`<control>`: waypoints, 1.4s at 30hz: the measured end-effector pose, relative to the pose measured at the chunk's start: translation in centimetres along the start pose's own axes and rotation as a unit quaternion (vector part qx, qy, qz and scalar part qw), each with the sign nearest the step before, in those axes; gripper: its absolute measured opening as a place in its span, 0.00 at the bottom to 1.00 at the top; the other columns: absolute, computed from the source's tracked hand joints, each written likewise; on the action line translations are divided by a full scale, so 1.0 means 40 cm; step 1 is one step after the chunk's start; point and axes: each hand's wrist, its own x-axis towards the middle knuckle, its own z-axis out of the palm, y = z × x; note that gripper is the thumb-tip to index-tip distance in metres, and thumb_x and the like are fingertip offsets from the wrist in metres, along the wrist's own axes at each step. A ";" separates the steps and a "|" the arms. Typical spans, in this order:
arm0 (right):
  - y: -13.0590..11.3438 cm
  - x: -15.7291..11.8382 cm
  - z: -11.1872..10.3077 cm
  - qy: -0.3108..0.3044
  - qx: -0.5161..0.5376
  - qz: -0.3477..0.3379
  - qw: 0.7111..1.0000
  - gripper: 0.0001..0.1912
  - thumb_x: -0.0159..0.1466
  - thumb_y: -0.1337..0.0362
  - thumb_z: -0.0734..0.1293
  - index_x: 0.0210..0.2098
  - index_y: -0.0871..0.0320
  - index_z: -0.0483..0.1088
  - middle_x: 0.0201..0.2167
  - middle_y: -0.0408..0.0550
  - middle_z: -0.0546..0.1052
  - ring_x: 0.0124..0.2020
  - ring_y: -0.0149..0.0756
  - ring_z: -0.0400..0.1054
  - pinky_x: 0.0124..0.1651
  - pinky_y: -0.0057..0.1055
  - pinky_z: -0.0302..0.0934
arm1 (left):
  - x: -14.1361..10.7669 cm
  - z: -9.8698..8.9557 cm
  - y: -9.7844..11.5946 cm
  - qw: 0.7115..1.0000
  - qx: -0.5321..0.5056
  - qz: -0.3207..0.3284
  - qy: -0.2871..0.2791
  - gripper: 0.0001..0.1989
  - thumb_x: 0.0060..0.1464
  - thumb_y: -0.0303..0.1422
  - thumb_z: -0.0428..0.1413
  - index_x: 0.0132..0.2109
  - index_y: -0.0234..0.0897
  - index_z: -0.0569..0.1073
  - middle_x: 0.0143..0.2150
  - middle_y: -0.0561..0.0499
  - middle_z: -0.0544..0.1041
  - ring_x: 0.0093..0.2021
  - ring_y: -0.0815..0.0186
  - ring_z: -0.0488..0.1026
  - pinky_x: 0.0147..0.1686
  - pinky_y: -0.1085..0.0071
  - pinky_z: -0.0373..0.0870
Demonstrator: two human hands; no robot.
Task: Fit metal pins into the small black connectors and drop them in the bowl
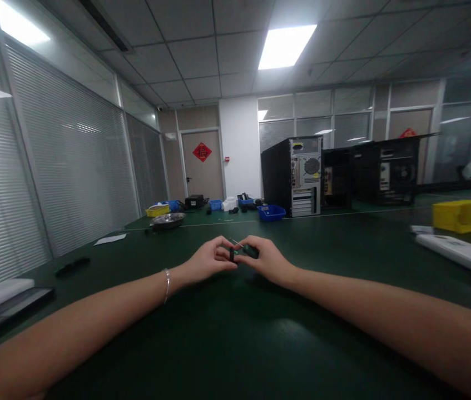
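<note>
Both my hands meet above the middle of the dark green table [227, 344]. Pinched in the fingers of my left hand [209, 258] is a small black part [232, 254], too small to tell its kind; a bit of green shows beside it. My right hand [272, 260] closes around a small screwdriver [251, 251] with a dark green handle. Its thin metal shaft points up and left, toward the left fingertips. The right thumb and fingers come close to the black part; whether they touch it I cannot tell.
Computer towers [291, 178] stand at the back right, near a blue bin [271, 213]. A metal dish [167, 221] and a yellow tray [157, 210] lie at the back left. Rightward are a yellow bin [464, 215] and a white long object [458, 253]. A dark strip [72, 266] lies left.
</note>
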 end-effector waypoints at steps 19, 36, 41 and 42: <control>-0.022 -0.008 -0.002 -0.004 0.002 -0.060 0.998 0.16 0.59 0.62 0.66 0.47 0.56 0.68 0.41 0.48 0.72 0.41 0.37 0.65 0.44 0.32 0.59 | 0.010 0.026 -0.018 0.973 -0.227 -0.025 0.031 0.13 0.51 0.31 0.56 0.45 0.31 0.71 0.43 0.41 0.73 0.42 0.63 0.71 0.46 0.64 0.64; -0.018 -0.019 -0.015 -0.101 0.036 -0.023 0.994 0.20 0.61 0.59 0.64 0.52 0.55 0.64 0.47 0.46 0.70 0.47 0.38 0.64 0.51 0.35 0.59 | -0.050 -0.509 -0.182 0.809 -0.004 -0.021 0.588 0.07 0.54 0.26 0.46 0.29 0.31 0.66 0.22 0.53 0.68 0.22 0.71 0.65 0.25 0.75 0.62; -0.020 -0.020 -0.018 -0.119 0.036 -0.018 0.992 0.19 0.62 0.59 0.63 0.52 0.56 0.65 0.47 0.47 0.70 0.46 0.38 0.64 0.49 0.35 0.60 | -0.124 -0.583 -0.185 0.782 0.054 -0.060 0.618 0.06 0.55 0.26 0.47 0.35 0.27 0.69 0.26 0.52 0.70 0.26 0.71 0.67 0.30 0.73 0.65; -0.019 -0.021 -0.017 -0.117 0.033 -0.020 0.992 0.19 0.62 0.59 0.63 0.51 0.56 0.65 0.46 0.47 0.71 0.45 0.38 0.64 0.49 0.35 0.60 | -0.136 -0.590 -0.183 0.779 0.061 -0.070 0.620 0.07 0.56 0.27 0.48 0.38 0.27 0.69 0.30 0.50 0.71 0.30 0.70 0.68 0.32 0.71 0.67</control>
